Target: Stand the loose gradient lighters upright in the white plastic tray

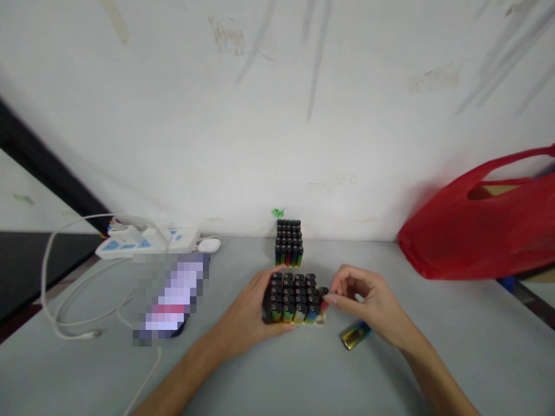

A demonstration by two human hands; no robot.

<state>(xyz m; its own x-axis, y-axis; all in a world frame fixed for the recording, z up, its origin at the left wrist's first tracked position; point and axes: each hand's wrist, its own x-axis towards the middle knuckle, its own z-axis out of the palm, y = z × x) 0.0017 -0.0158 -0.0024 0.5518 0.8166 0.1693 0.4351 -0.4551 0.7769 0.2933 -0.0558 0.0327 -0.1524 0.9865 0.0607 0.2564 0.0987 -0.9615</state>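
Note:
My left hand (245,315) is wrapped around the left side of a pale tray (319,319) packed with upright black-topped lighters (299,297), whose shiny bodies show gold and blue. At the tray's right side, my right hand (366,294) pinches a red lighter (324,301) by its black top; it stands in the right column, beside the others. Below my right hand, a loose gold-and-blue lighter (355,335) lies on the table, its far end partly hidden by the hand. Farther back, a second block of upright lighters (288,242) stands near the wall.
On the left lie a phone (173,297) with a lit, blurred screen, a white power strip (184,238) and looping white cables (48,260). A red bag (477,231) sits at the right against the white wall (277,115). Grey tabletop (277,381) spreads underneath.

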